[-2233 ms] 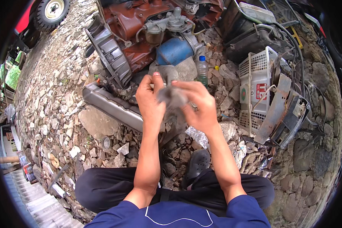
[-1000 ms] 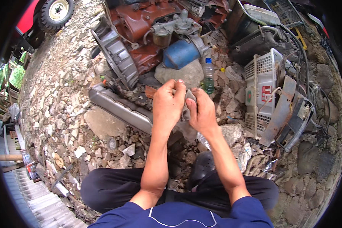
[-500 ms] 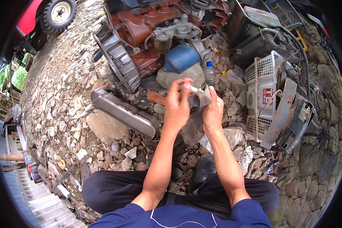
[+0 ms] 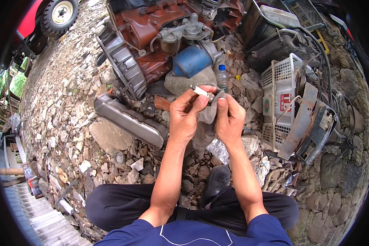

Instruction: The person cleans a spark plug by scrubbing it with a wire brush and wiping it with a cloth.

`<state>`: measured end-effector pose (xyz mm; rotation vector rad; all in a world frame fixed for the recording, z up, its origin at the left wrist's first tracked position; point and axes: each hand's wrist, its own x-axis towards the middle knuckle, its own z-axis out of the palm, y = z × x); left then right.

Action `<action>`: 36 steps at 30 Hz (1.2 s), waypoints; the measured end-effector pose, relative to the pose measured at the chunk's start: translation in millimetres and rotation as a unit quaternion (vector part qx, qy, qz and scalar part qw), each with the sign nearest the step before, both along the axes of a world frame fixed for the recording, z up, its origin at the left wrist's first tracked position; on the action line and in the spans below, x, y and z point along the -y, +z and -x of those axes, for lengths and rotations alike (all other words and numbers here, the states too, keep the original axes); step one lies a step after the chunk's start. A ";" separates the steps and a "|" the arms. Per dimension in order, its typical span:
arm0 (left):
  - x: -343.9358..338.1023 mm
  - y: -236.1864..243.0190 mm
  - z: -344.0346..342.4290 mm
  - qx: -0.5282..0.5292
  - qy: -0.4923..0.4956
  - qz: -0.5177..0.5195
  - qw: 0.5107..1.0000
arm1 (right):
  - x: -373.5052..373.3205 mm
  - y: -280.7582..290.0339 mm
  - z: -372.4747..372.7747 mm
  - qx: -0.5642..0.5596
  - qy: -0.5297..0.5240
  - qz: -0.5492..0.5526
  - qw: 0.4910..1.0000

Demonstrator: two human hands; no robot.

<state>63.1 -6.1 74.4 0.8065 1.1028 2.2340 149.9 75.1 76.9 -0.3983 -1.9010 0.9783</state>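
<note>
My left hand [image 4: 185, 114] pinches a spark plug [image 4: 200, 91], its white insulator tilted up to the left. A grey cloth [image 4: 208, 115] hangs from my right hand [image 4: 230, 119], whose thumb and fingers press it around the plug's lower end. Both hands meet in front of me, over the stones. Part of the plug is hidden by the cloth and fingers. Just beyond them stands a clear plastic bottle [image 4: 222, 77] with a blue cap. Behind it rests a rusty red engine [image 4: 149, 24] with a blue cylindrical canister [image 4: 191, 61].
A grey metal pan [image 4: 129, 122] lies on the gravel at left. To the right, a white plastic crate [image 4: 281, 96] stands beside metal scrap and a stone wall [image 4: 336, 172]. A flat stone [image 4: 110, 135] and a dark clog [image 4: 217, 184] are near my legs.
The spark plug has turned so its white insulator shows more plainly. My right hand has closed in with the cloth around its end, and the hands are nearer each other.
</note>
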 end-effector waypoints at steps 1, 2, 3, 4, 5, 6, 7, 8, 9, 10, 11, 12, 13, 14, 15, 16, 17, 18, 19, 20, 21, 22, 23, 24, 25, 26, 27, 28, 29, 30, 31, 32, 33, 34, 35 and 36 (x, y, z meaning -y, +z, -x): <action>0.0 2.7 -1.3 -0.003 -0.004 -0.003 1.000 | -0.3 -0.7 -1.5 -0.008 -0.011 0.026 1.000; 0.4 5.0 -2.4 -0.006 -0.007 -0.007 1.000 | 0.2 -1.7 -2.9 -0.017 -0.020 0.052 0.998; -0.5 6.5 -5.2 0.000 -0.013 -0.023 1.000 | 1.0 -2.4 -3.7 -0.025 -0.030 0.079 0.996; -0.7 7.5 -6.7 0.002 -0.007 -0.033 0.999 | 3.1 -2.9 -2.9 -0.050 -0.057 0.092 0.993; -1.0 8.5 -8.3 0.005 -0.002 -0.044 0.999 | 5.9 -3.0 -1.7 -0.073 -0.085 0.104 0.988; -1.0 9.0 -9.0 0.007 0.004 -0.054 0.998 | 7.4 -3.1 -1.0 -0.097 -0.112 0.116 0.982; -1.6 5.6 -4.0 -0.012 0.022 -0.063 0.998 | 0.4 -4.8 -6.1 -0.089 -0.139 0.144 0.976; 1.0 7.4 -1.9 0.006 0.001 -0.067 0.998 | -1.1 3.9 -4.0 -0.192 -0.086 0.239 0.948; 4.4 11.5 0.2 0.024 -0.021 -0.070 0.997 | -10.8 0.1 -8.5 -0.240 -0.067 0.269 0.930; 7.0 13.2 2.1 0.041 -0.043 -0.074 0.995 | -19.3 -4.1 -14.2 -0.287 -0.047 0.298 0.909; 9.7 14.1 4.2 0.060 -0.077 -0.083 0.992 | -18.8 -3.5 -13.5 -0.339 -0.008 0.315 0.886; 12.0 14.0 6.7 0.067 -0.100 -0.082 0.989 | -17.8 -2.7 -12.8 -0.389 0.032 0.331 0.860; 13.8 13.3 9.0 0.075 -0.123 -0.081 0.986 | -16.2 -0.5 -12.1 -0.388 0.088 0.328 0.857; 14.2 13.0 9.0 0.085 -0.147 -0.080 0.982 | -14.2 2.0 -11.0 -0.382 0.142 0.326 0.853; 12.1 13.9 5.0 0.025 -0.081 -0.026 0.996 | -11.7 5.9 -10.6 -0.324 0.212 0.305 0.870; 8.2 16.9 -1.9 -0.035 -0.014 0.027 0.999 | -4.8 9.9 -9.4 -0.242 0.206 0.271 0.909; 6.2 17.3 -4.3 -0.109 0.048 0.074 0.990 | 2.9 18.7 -7.7 -0.162 0.199 0.227 0.940; 4.0 16.4 -6.6 -0.176 0.113 0.125 0.970 | 14.8 23.9 -4.2 -0.057 0.113 0.166 0.978; 1.3 5.1 -6.7 -0.254 0.172 0.168 0.937 | 16.6 15.9 1.1 -0.061 0.115 0.199 0.971; 0.8 3.2 -6.0 -0.270 0.185 0.188 0.926 | 19.3 11.1 8.2 -0.066 0.117 0.234 0.963; 0.2 2.8 -5.8 -0.285 0.197 0.207 0.915 | 24.9 15.3 12.6 -0.133 0.147 0.338 0.920; 0.7 4.2 -3.7 -0.240 0.164 0.202 0.935 | 22.3 11.6 12.0 -0.108 0.151 0.356 0.916; 3.8 7.8 -3.0 -0.214 0.136 0.227 0.940 | 19.3 2.8 11.8 -0.082 0.160 0.376 0.909; 3.3 12.8 -4.1 -0.188 0.102 0.246 0.945 | 14.0 -4.4 10.2 -0.056 0.162 0.391 0.904; 3.6 17.6 -6.4 -0.183 0.069 0.291 0.936 | 10.1 -12.1 9.7 -0.040 0.131 0.390 0.910; 5.4 19.6 -7.2 -0.179 0.038 0.339 0.923 | 8.3 -20.3 10.6 -0.053 0.104 0.385 0.915; 4.1 8.6 -3.6 -0.167 0.028 0.297 0.940 | 6.5 -27.0 11.8 -0.067 0.077 0.379 0.920; 2.1 -1.8 -0.2 -0.154 0.016 0.253 0.955 | 4.3 -32.3 11.8 -0.081 0.049 0.373 0.923; 0.1 -5.4 8.7 -0.080 -0.031 0.230 0.969 | 5.2 -23.6 10.8 -0.133 0.061 0.390 0.909; 3.2 -7.7 16.7 -0.013 -0.102 0.201 0.974 | -1.6 -26.8 10.8 -0.166 0.053 0.375 0.911; 7.4 -8.7 24.1 0.058 -0.169 0.181 0.967 | -4.5 -21.4 7.5 -0.195 0.031 0.387 0.901; 17.1 -10.3 35.0 0.056 -0.224 0.201 0.952 | -8.4 -11.4 4.6 -0.223 0.010 0.396 0.890; 18.8 -13.2 36.8 0.097 -0.232 0.172 0.952 | -17.3 -15.6 2.4 -0.244 0.033 0.358 0.901; 19.4 -15.8 36.5 0.137 -0.240 0.143 0.950 | -21.0 -13.1 -2.0 -0.209 0.051 0.305 0.928; 16.9 -12.8 30.7 0.205 -0.232 0.122 0.943 | -16.3 -8.1 -3.0 -0.182 0.053 0.281 0.941; 14.0 -6.9 21.1 0.271 -0.221 0.104 0.931 | -8.2 -8.5 -1.3 -0.110 0.026 0.236 0.965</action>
